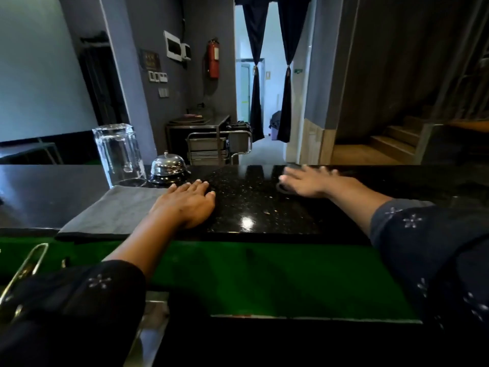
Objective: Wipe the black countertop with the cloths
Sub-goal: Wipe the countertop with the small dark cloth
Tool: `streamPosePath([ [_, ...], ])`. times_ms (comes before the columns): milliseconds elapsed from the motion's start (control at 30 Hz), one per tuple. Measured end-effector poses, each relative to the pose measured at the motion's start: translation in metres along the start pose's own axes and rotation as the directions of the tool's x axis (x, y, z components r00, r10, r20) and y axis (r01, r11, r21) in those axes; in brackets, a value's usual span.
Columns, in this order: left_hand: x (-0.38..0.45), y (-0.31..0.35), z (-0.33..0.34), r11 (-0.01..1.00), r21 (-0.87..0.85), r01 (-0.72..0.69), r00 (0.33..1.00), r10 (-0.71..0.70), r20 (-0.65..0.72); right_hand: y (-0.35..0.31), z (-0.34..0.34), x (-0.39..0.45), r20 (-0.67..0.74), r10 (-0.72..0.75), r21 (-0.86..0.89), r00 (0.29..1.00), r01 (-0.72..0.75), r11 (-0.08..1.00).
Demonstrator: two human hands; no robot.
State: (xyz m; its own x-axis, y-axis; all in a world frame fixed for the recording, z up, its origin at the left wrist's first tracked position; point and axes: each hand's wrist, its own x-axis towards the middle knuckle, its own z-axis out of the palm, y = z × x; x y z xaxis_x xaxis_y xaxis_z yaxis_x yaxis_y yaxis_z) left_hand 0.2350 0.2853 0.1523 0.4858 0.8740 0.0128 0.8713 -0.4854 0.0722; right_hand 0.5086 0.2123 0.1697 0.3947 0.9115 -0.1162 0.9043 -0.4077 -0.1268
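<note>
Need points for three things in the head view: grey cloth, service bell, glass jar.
grey cloth [116,210], head view: bare middle of the cloth, left of the left hand.
service bell [167,166], head view: middle of the chrome dome.
glass jar [119,154], head view: middle of its clear wall.

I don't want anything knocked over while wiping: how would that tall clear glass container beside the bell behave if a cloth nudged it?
The glass container is tall over a fairly narrow footing, so it may tip. On the glossy black countertop it would probably slide easily. Being glass, it likely breaks if it falls.
</note>
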Motion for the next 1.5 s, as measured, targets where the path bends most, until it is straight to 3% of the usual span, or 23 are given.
streamPosePath([
  [67,-0.001,-0.003,-0.001,1.0,0.019,-0.001,1.0,0.0,0.007,-0.017,0.01,-0.03,0.015,-0.147,-0.028,0.989,0.148,0.989],
  [200,0.0,-0.003,0.0,0.996,0.09,0.003,1.0,-0.005,0.026,0.012,0.016,-0.093,0.037,-0.263,0.001,0.964,0.263,0.965],
  [300,-0.002,-0.003,-0.001,0.988,0.146,0.058,0.991,-0.039,-0.128,0.057,0.013,-0.122,0.001,-0.181,0.016,0.983,0.181,0.983],
  [400,-0.016,0.019,-0.011,0.972,0.233,0.046,0.939,0.037,-0.341,0.078,0.011,-0.134,-0.065,-0.063,0.028,0.996,0.064,0.998],
  [600,-0.046,0.136,-0.016,0.973,0.053,-0.224,0.917,0.229,-0.327,0.081,0.02,-0.156,-0.105,-0.107,0.019,0.989,0.11,0.994],
  [733,-0.048,0.198,-0.008,0.935,-0.128,-0.331,0.93,0.301,-0.21,0.103,0.027,-0.175,-0.128,-0.138,0.006,0.982,0.14,0.99],
  [800,-0.05,0.226,-0.004,0.912,-0.231,-0.339,0.94,0.317,-0.13,0.111,0.024,-0.176,-0.112,-0.157,0.111,0.981,0.17,0.979],
  [900,-0.055,0.255,-0.002,0.917,-0.279,-0.284,0.959,0.27,-0.088,0.129,0.012,-0.173,-0.276,-0.091,0.378,0.957,0.195,0.905],
  [1033,-0.056,0.272,-0.005,0.925,-0.337,-0.174,0.978,0.121,-0.171,0.159,0.003,-0.173,-0.319,0.101,0.23,0.942,-0.026,0.973],
  [1167,-0.055,0.28,-0.005,0.673,-0.722,-0.161,0.984,0.049,-0.173,0.171,-0.004,-0.168,-0.269,0.136,0.378,0.953,-0.025,0.925],
  [1367,-0.067,0.29,-0.008,0.5,-0.793,-0.347,0.932,0.089,-0.352,0.201,-0.023,-0.176,-0.132,0.015,0.481,0.991,0.051,0.875],
  [1500,-0.075,0.298,-0.009,0.314,-0.864,-0.394,0.915,0.217,-0.339,0.235,-0.021,-0.195,-0.163,0.002,0.602,0.987,0.098,0.792],
])
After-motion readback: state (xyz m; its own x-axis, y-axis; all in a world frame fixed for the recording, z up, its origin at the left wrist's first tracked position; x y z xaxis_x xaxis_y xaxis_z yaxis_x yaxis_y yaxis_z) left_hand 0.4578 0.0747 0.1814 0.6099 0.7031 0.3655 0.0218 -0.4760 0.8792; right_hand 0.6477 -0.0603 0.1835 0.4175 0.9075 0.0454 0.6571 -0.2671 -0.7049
